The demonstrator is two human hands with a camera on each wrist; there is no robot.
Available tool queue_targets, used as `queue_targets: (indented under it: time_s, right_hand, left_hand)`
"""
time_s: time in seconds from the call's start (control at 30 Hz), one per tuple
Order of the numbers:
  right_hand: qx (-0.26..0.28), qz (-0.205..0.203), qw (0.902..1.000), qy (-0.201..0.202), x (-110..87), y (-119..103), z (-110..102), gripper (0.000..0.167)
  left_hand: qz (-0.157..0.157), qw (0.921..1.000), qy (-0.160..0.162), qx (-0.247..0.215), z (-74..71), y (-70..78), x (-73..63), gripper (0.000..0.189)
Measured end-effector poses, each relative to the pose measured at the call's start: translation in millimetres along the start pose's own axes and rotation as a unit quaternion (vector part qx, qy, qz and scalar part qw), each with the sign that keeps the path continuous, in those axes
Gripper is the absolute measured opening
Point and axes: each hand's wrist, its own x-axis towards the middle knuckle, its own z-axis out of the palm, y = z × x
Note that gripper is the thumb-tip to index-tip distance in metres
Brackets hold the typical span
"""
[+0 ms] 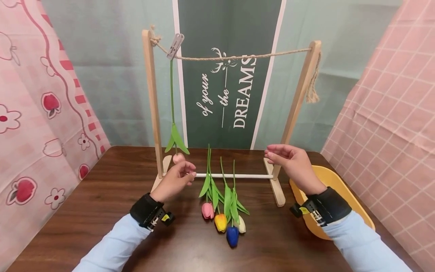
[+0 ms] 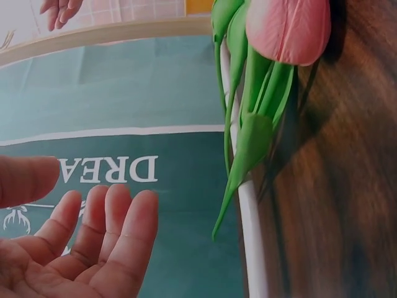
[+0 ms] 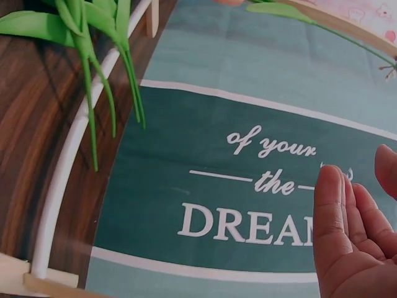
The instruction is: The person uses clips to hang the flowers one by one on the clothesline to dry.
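A pale pink tulip [image 1: 178,158] hangs head down from a rope [image 1: 224,58], its stem end held by a grey clothespin [image 1: 175,46]. My left hand [image 1: 175,180] is just below this flower, fingers loosely bent and holding nothing; whether it touches the bloom I cannot tell. Over the rack's right foot, my right hand [image 1: 291,163] is raised with relaxed, empty fingers. Between the hands lie several tulips with green stems: a pink tulip [image 1: 208,210], a yellow-orange tulip [image 1: 220,223], a blue tulip [image 1: 232,236] and a white tulip [image 1: 241,224].
The rope is strung between a left wooden post [image 1: 152,102] and a right wooden post [image 1: 302,94], joined low down by a white rod [image 1: 251,176]. Beside my right forearm sits a yellow tray [image 1: 353,200]. Curtains surround the brown table [image 1: 112,181].
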Motion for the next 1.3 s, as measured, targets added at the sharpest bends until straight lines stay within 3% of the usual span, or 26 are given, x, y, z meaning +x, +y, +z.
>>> queue_targets:
  time_s: [0.43,0.77,1.0,1.3]
  right_hand:
    - [0.002,-0.009,0.9998,0.019,-17.6,15,-27,0.039]
    - [-0.078,0.025,0.9966,0.007,-18.7,21,-63,0.04]
    - [-0.148,0.072,0.9858,-0.034,-14.0,32,-84,0.044]
    - [-0.233,0.094,0.9655,-0.067,-8.4,50,-108,0.041]
  left_hand:
    - [-0.022,0.9988,-0.034,-0.028,16.0,-7.6,-1.0,0.021]
    - [-0.04,0.9977,-0.04,-0.039,21.4,-15.0,-3.9,0.022]
    - [-0.067,0.997,-0.025,-0.03,20.0,-23.1,-5.5,0.021]
    - [-0.065,0.9972,-0.022,-0.03,19.7,-28.5,-6.6,0.022]
